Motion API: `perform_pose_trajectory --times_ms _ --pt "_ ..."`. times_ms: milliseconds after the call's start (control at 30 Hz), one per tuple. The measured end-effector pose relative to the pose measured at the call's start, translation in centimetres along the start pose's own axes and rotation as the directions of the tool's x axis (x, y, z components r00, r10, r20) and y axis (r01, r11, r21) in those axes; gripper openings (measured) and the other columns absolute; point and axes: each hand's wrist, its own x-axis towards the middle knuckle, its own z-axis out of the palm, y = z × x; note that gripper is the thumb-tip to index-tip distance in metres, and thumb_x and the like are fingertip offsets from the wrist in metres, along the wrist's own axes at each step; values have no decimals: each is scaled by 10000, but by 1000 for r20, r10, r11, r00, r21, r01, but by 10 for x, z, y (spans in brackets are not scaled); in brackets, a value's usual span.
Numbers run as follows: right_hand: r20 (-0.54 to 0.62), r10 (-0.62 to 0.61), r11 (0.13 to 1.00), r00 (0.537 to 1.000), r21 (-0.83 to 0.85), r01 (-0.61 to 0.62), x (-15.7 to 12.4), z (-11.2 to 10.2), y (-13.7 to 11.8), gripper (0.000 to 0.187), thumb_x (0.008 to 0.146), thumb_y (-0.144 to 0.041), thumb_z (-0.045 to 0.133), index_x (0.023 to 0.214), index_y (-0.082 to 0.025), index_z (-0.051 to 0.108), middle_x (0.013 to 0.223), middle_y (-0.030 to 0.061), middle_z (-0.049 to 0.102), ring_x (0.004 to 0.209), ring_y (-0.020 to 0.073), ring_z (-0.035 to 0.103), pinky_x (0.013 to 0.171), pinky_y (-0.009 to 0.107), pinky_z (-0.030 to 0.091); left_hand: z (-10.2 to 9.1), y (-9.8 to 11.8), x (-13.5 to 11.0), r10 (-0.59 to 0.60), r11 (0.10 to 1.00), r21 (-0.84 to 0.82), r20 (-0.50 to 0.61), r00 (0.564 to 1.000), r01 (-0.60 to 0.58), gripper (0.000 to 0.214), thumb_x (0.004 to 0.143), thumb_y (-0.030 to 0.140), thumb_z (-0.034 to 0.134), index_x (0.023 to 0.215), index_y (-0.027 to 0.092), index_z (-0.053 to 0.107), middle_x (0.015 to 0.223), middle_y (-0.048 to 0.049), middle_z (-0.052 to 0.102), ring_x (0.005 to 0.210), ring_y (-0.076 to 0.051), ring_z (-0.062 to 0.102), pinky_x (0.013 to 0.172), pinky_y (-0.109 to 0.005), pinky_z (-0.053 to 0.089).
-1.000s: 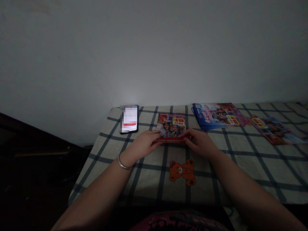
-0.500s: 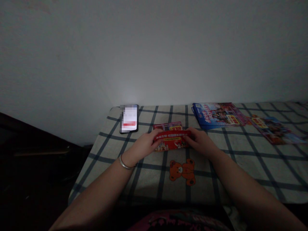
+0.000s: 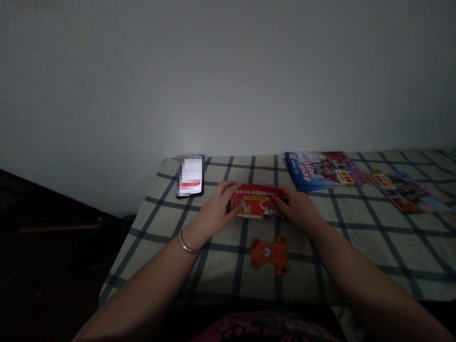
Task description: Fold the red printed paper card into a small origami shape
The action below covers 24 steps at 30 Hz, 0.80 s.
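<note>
A red leaflet (image 3: 259, 202), folded in half, lies on the checked tablecloth (image 3: 356, 237) in front of me. My left hand (image 3: 213, 212), with a silver bangle on its wrist, pinches the leaflet's left end. At the right end my right hand (image 3: 297, 209) grips it in the same way. Both hands rest on the cloth, fingers closed on the paper. An orange bear print (image 3: 270, 254) sits on the cloth just below the leaflet.
A lit phone (image 3: 191, 175) lies at the table's far left corner. A stack of blue and red leaflets (image 3: 322, 170) lies at the back right, with another leaflet (image 3: 406, 191) further right. A plain wall stands behind. Dark floor lies to the left.
The leaflet lay open and flat a second ago. Both hands lifted its near edge and folded it away from me, so its red back side now faces up.
</note>
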Motion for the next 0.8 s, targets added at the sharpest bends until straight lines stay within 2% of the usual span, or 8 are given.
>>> perform_pose_trajectory --times_ms 100,267,400,500,633,800 --pt "-31 21 995 999 -98 -24 4 2 1 239 921 -436 505 945 -225 616 789 55 705 663 207 630 527 285 345 2 -1 0 1 998 62 -22 1000 0 400 914 249 563 1308 207 514 1441 -137 350 1142 -253 537 963 -457 522" --pt "-78 6 981 997 -192 -21 7 7 2 238 920 -437 503 870 -230 611 774 49 691 661 194 614 534 289 335 5 -1 0 123 980 153 36 992 -128 268 959 233 487 1196 209 610 1314 -90 534 1185 -254 504 1002 -487 465" --pt "-108 -72 977 991 -207 49 9 12 5 218 908 -412 524 817 -229 598 810 50 685 736 199 616 576 291 382 7 -1 1 133 963 225 87 987 -150 277 958 272 507 1197 200 629 1294 -84 572 1156 -253 510 1003 -471 457" --pt "-113 -98 976 989 -204 73 11 15 7 202 910 -397 526 854 -223 610 867 60 690 799 210 623 620 299 413 9 -1 1 122 949 276 137 983 -156 306 975 290 479 1234 207 617 1318 -68 578 1194 -259 499 1026 -470 438" --pt "-96 -63 981 993 -188 44 14 14 6 214 913 -407 525 926 -222 632 882 64 695 787 209 626 604 299 406 13 -1 0 112 935 319 153 982 -157 356 995 327 441 1306 215 571 1373 -67 553 1292 -273 449 1059 -482 408" --pt "-62 11 989 998 -148 -20 17 11 1 244 909 -438 524 970 -230 636 868 55 692 765 217 627 585 306 400 14 0 -1 93 931 338 143 985 -137 371 988 336 460 1322 204 553 1383 -80 541 1308 -282 438 1068 -487 403"
